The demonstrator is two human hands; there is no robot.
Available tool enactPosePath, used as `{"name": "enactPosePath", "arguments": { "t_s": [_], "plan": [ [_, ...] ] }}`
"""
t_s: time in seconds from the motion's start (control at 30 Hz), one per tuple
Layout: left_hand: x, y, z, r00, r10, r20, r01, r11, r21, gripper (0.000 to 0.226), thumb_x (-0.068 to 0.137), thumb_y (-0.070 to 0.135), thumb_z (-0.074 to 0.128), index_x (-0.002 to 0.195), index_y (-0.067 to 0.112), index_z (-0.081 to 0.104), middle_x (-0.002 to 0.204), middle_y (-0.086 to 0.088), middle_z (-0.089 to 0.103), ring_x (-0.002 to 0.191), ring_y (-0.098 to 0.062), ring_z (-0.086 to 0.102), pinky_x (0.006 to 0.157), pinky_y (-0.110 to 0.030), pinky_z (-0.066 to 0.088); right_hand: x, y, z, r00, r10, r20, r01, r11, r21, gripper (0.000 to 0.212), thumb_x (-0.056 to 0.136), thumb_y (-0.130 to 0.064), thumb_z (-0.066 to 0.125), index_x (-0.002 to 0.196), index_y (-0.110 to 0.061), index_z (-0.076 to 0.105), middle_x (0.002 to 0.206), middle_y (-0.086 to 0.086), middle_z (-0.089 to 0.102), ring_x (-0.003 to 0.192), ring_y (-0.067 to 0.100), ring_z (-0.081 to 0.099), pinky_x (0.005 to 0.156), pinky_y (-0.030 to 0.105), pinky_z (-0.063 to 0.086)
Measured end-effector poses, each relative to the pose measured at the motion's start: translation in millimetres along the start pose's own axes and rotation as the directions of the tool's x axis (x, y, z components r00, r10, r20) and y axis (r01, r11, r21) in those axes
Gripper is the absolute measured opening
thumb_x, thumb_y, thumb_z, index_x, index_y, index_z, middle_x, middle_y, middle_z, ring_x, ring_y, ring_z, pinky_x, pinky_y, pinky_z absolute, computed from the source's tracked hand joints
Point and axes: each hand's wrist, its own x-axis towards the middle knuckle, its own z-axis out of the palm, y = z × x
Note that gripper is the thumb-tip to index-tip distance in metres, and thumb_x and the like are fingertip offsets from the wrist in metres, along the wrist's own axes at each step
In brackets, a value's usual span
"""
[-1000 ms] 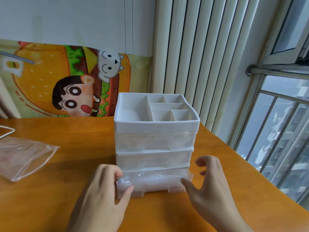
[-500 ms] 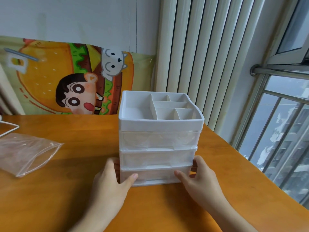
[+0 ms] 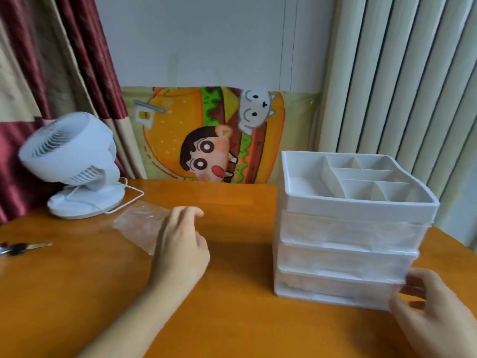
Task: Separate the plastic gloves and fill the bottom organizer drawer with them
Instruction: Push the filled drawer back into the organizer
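Note:
A white three-drawer organizer (image 3: pixel 356 204) stands on the right of the orange table, all drawers pushed in. Its bottom drawer (image 3: pixel 335 288) is translucent with crinkled clear plastic showing inside. My right hand (image 3: pixel 436 313) touches that drawer's front right corner, thumb on the front and fingers by the side. A clear plastic bag (image 3: pixel 138 227) lies flat at the left centre. My left hand (image 3: pixel 180 251) hovers over the bag's right end with loosely bent fingers; whether it touches the bag I cannot tell.
A white desk fan (image 3: pixel 74 164) with its cord stands at the back left. A dark-handled tool with a metal tip (image 3: pixel 23 248) lies at the left edge. A cartoon poster (image 3: pixel 211 135) leans on the wall. Bare table (image 3: pixel 232 319) lies between my hands.
The bottom drawer went from partly pulled out to pushed in. My left hand then left the drawer and moved left to the plastic bag. The view swung left.

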Motion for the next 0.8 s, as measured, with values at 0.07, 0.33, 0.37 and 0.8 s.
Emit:
{"name": "enactPosePath", "arguments": {
  "t_s": [0.07,0.33,0.37,0.8],
  "plan": [
    [33.0,-40.0,-11.2,0.995,-0.104,0.014,0.1,0.984,0.148,0.047,0.098,0.007,0.06,0.142,0.022,0.054,0.149,0.004,0.048,0.138,-0.021,0.047,0.106,-0.038,0.05,1.8,2.5,2.2,0.999,0.023,-0.031,-0.024,1.0,-0.02,0.064,0.07,0.006,0.08,0.097,-0.047,0.055,0.092,-0.003,0.072,0.091,0.012,0.066,0.076,0.014,0.049],
    [6.1,-97.2,4.7,0.918,-0.24,0.314,0.224,0.971,0.089,0.02,0.102,0.018,0.058,0.11,0.022,0.075,0.12,0.001,0.072,0.103,-0.016,0.066,0.081,-0.025,0.053,-13.4,-17.4,-5.9,0.989,-0.011,-0.144,0.01,1.0,-0.012,0.039,0.072,0.014,0.073,0.098,-0.014,0.065,0.088,0.003,0.07,0.081,0.03,0.064,0.075,0.039,0.043],
    [-2.8,-89.0,1.8,0.931,-0.208,0.302,0.195,0.978,0.071,0.016,0.099,0.02,0.063,0.089,0.024,0.075,0.099,0.006,0.073,0.085,-0.009,0.065,0.065,-0.02,0.047,-14.3,-15.3,-6.9,0.99,-0.022,-0.142,0.018,0.999,-0.027,0.039,0.073,0.013,0.072,0.098,-0.015,0.064,0.089,0.002,0.069,0.083,0.029,0.063,0.076,0.039,0.044],
    [-91.4,5.4,-18.4,0.872,0.185,0.453,-0.198,0.98,-0.02,0.006,0.1,0.043,0.055,0.095,0.045,0.058,0.106,0.023,0.05,0.093,-0.002,0.058,0.082,-0.024,0.052,-66.0,-31.2,-18.3,0.908,-0.314,-0.276,0.247,0.935,-0.253,0.044,0.068,0.008,0.074,0.103,-0.014,0.059,0.095,-0.003,0.054,0.083,0.027,0.058,0.068,0.039,0.048]
  ]
}}
